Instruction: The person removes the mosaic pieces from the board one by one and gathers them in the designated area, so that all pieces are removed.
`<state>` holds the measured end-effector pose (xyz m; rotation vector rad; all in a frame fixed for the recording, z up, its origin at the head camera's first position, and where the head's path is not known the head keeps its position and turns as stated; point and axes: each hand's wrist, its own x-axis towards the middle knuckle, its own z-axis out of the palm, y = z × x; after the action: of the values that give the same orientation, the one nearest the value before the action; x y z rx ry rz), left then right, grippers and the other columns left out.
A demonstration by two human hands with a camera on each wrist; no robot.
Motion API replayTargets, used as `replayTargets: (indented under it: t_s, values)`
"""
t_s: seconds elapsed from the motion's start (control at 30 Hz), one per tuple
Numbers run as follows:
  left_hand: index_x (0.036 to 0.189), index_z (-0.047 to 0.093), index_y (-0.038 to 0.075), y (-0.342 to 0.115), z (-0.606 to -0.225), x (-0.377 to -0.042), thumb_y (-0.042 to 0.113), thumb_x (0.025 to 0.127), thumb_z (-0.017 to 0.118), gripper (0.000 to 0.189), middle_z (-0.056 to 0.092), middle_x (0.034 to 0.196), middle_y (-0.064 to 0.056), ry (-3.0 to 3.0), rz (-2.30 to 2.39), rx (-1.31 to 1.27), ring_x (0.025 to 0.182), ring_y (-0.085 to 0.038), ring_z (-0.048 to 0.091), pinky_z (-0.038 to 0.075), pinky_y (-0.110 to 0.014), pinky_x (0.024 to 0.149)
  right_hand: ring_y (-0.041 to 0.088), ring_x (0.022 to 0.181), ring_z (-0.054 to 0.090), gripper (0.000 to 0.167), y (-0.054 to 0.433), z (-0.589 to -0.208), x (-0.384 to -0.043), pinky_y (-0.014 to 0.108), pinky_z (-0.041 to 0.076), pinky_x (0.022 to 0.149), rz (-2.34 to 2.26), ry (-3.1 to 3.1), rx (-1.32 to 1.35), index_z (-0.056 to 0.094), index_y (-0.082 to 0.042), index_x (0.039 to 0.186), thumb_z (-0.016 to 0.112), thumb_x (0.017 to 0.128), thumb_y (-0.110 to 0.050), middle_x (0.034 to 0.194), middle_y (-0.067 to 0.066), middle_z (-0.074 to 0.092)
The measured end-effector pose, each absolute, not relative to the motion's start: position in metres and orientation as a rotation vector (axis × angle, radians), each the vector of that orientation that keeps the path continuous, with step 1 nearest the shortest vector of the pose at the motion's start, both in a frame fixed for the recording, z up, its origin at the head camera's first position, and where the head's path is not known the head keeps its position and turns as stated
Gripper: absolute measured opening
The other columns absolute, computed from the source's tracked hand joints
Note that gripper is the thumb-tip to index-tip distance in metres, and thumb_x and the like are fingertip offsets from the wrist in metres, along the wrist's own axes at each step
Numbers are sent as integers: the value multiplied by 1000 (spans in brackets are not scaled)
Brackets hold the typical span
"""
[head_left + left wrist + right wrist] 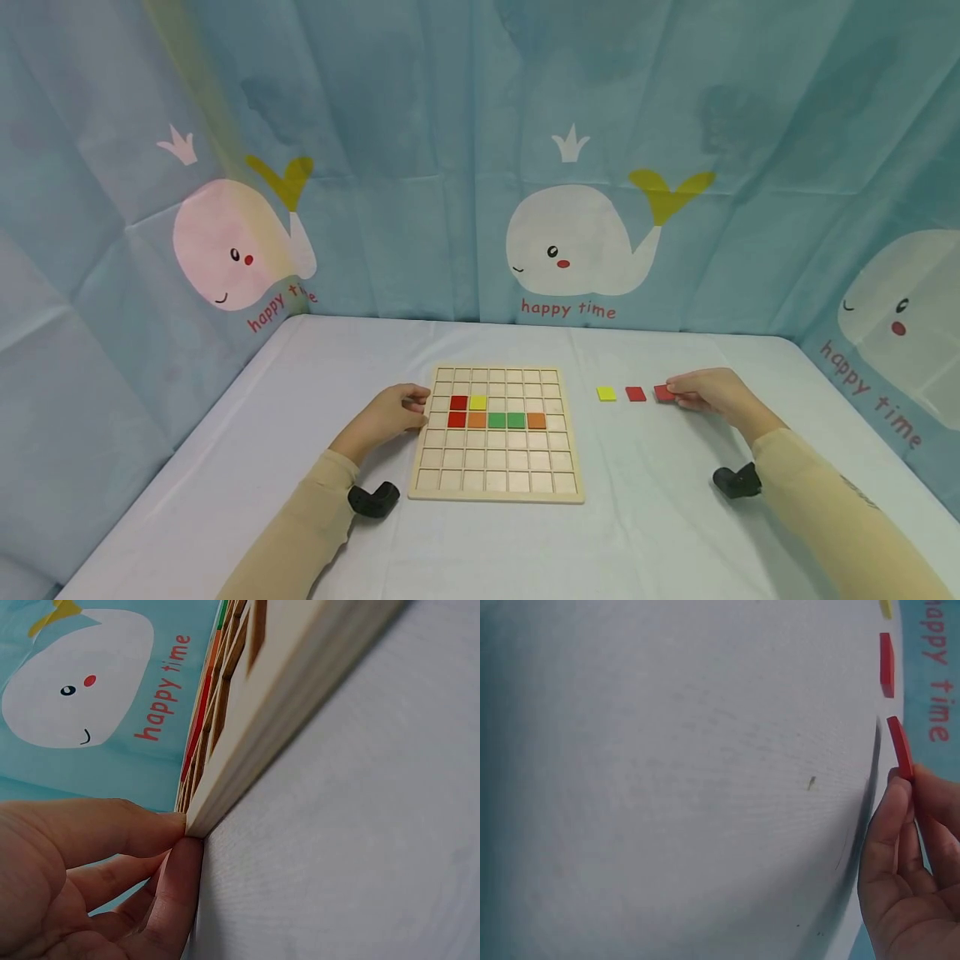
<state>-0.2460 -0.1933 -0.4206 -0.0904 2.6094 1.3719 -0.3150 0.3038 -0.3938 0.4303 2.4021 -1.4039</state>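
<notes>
A wooden grid board (pixel 495 483) lies on the table, several coloured square tiles set in its cells: red ones (pixel 458 403), a yellow one (pixel 477 403), orange ones and green ones (pixel 506 421). My left hand (pixel 390 417) pinches the board's left edge between thumb and fingers; the left wrist view shows the grip at the wooden rim (pixel 247 742). To the right of the board, my right hand (pixel 712 393) pinches a red tile (pixel 901 746) by one end, thumb against fingertips. In the right wrist view that tile is tilted, close over the white cloth.
A yellow tile (pixel 606 394) and another red tile (pixel 636 394) lie in a row between the board and my right hand. A white cloth (pixel 645 533) covers the table. Behind it hangs a blue curtain (pixel 420 250) printed with whales. Black wrist mounts (pixel 373 500) show at both sleeves.
</notes>
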Motion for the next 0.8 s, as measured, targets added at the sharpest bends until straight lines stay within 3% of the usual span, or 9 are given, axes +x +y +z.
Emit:
replayTargets:
  t_s: [0.2, 0.8]
  values:
    - [132, 58, -3, -193, -421, -246, -1, 84, 68, 49, 61, 109, -13, 2611, 1375, -83, 92, -19, 56, 50, -26, 69, 6, 69, 65, 58, 304, -394, -316, 18, 55, 69, -1433, 2384, 475, 49, 11, 138, 69, 93, -21, 75, -7, 65]
    - [132, 58, -1, -193, -421, -247, 0, 85, 67, 47, 62, 111, -12, 2617, 1363, -94, 94, -19, 56, 50, -26, 69, 3, 74, 64, 53, 308, -395, -315, 19, 57, 71, -1392, 2474, 342, 53, 13, 134, 67, 94, -19, 87, -4, 72]
